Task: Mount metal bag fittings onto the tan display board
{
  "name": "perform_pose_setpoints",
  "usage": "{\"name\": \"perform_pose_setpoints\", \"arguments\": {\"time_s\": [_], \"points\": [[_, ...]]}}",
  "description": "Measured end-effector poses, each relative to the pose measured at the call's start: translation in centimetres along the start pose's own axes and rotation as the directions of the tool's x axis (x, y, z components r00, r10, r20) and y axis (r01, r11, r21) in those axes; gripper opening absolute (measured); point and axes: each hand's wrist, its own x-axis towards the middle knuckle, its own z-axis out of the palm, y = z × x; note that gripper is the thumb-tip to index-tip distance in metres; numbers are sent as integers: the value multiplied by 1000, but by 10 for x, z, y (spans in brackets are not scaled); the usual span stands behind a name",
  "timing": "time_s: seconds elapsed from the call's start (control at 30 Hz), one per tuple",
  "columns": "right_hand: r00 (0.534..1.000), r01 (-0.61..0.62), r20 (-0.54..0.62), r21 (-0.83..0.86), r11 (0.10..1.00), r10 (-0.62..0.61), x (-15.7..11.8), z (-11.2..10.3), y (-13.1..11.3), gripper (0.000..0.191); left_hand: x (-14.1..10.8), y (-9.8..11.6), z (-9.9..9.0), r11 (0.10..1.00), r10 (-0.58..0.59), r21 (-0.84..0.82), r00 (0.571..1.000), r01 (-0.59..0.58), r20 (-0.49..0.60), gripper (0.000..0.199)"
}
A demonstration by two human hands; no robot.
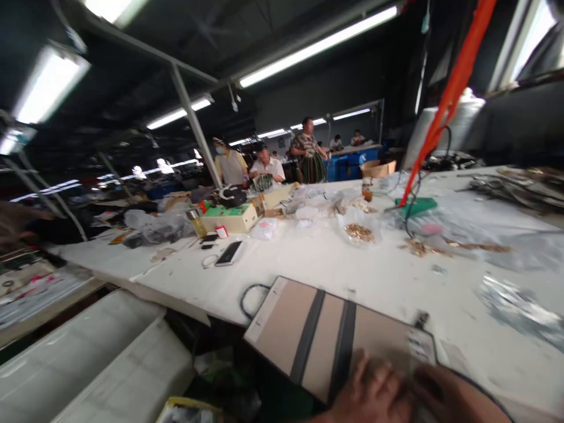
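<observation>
A flat tan bag (285,322) with two dark stripes and dark edging lies tilted across the front edge of the white table. A dark loop handle (243,301) sticks out at its left end, and a small metal clasp (422,319) sits at its far right edge. My left hand (374,390) rests on the bag's lower right part, fingers apart and somewhat blurred. Close beside it, my right hand (449,390) is at the bag's right end, dark and smeared by motion. Its fingertips and anything in them cannot be made out.
The white table (304,258) bears a phone (229,253), a bag of gold-coloured metal parts (359,232), plastic wrapping (520,305) and a cream-and-green box (231,217). A red strip (449,100) hangs at right. White bins (83,346) stand lower left. Several people work behind.
</observation>
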Motion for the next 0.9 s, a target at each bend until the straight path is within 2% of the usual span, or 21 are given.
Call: {"name": "perform_pose_setpoints", "arguments": {"time_s": [0.07, 0.13, 0.27, 0.37, 0.53, 0.77, 0.9], "points": [[993, -53, 110, 26, 998, 50, -4, -12, -6, 27, -4, 5, -11, 999, -3, -32, 1000, 2, -30, 82], [975, -118, 197, 80, 990, 100, 1, -25, -10, 27, -2, 2, -18, 994, -10, -113, 1000, 8, -11, 83], [941, -326, 154, 180, 928, 300, 15, -51, -14, 36, 10, -6, -22, 978, -6, -210, 1000, 6, 1, 80], [937, -348, 106, 216, 912, 333, 17, -63, -15, 40, 17, -8, -26, 973, -16, -231, 1000, 13, -12, 84], [947, -316, 125, 213, 925, 295, 19, -61, -13, 40, 25, -12, -32, 976, -13, -218, 1000, 13, 2, 91], [912, -382, 240, 191, 904, 334, 26, -55, -15, 38, 28, -16, -26, 977, 28, -213, 1000, -25, 12, 100], [917, -343, 274, 166, 925, 291, 30, -51, -15, 31, 28, -19, -23, 975, 33, -220, 999, -31, 7, 99]]}}
